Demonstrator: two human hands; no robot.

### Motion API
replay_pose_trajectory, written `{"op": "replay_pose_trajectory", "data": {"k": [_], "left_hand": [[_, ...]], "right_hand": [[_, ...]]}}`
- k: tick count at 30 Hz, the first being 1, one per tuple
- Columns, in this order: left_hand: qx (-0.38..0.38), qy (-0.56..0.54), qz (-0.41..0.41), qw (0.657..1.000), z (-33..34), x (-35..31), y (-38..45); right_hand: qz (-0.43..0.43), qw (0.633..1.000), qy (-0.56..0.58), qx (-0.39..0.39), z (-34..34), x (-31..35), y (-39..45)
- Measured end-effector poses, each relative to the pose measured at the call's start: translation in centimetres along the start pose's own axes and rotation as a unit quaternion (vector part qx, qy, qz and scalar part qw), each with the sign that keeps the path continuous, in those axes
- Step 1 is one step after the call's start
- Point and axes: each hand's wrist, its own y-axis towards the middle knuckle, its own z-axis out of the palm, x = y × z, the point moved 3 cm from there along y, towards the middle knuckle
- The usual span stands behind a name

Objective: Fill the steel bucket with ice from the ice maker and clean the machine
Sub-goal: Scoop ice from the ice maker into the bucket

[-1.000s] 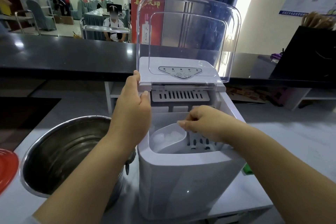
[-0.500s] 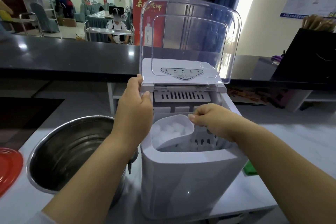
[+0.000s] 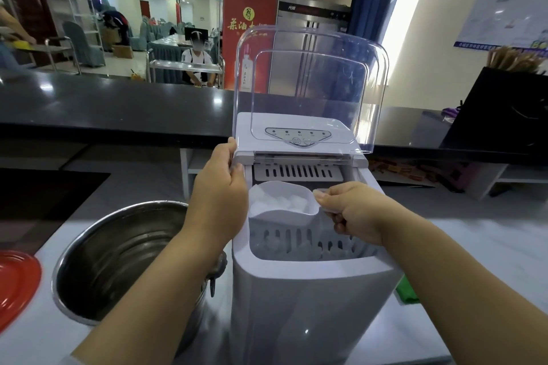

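Pinching the short handle of a white plastic scoop (image 3: 283,206), the right hand (image 3: 354,212) has its thumb on top and its fingers curled beneath. Scoop sits above the ice maker's open bin, roughly level, bowl toward the left; several pieces of ice (image 3: 289,201) lie in the bowl. More ice is visible lower down in the slotted white basket (image 3: 299,241) inside the bin.

Left hand (image 3: 221,191): thumb and fingers clamped on the left front corner of the ice maker's top panel, just beside the hinge of the lid. Clear plastic lid (image 3: 311,83) stands raised, about upright, behind the control panel (image 3: 298,136).

Ice maker (image 3: 302,305): white body, standing on a pale counter (image 3: 474,246). Slotted vent plate visible at the back of the bin opening.

Steel bucket (image 3: 118,261): on the counter, just beside the ice maker on its left, partly under the left forearm. Open top; inner wall bare and ridged where visible; whether any ice lies at the bottom cannot be told.

Red plate (image 3: 14,284) at the far left edge of the counter, cut off by the frame. Green item (image 3: 407,290) shows just behind the machine's right side, beneath the right forearm; kind unclear. Dark raised bar top (image 3: 118,107) runs across behind the machine.
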Motion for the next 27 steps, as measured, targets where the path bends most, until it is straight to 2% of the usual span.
{"op": "replay_pose_trajectory", "data": {"k": [7,16,20,27], "left_hand": [[-0.004,0.018,0.006,1.0,-0.1,-0.2,0.0],[0.002,0.052,0.019,0.998,-1.2,-0.1,0.1],[-0.002,0.076,0.041,0.996,-2.1,0.1,0.0],[-0.073,0.149,0.066,0.984,-5.8,1.1,-0.7]], "right_hand": [[0.042,0.996,0.067,0.03,0.0,-0.4,0.2],[0.048,0.994,0.099,-0.011,-0.2,0.2,-0.3],[0.012,0.997,0.068,-0.036,-0.3,0.7,-0.6],[-0.06,0.997,0.022,-0.033,1.2,2.9,-2.3]]}}
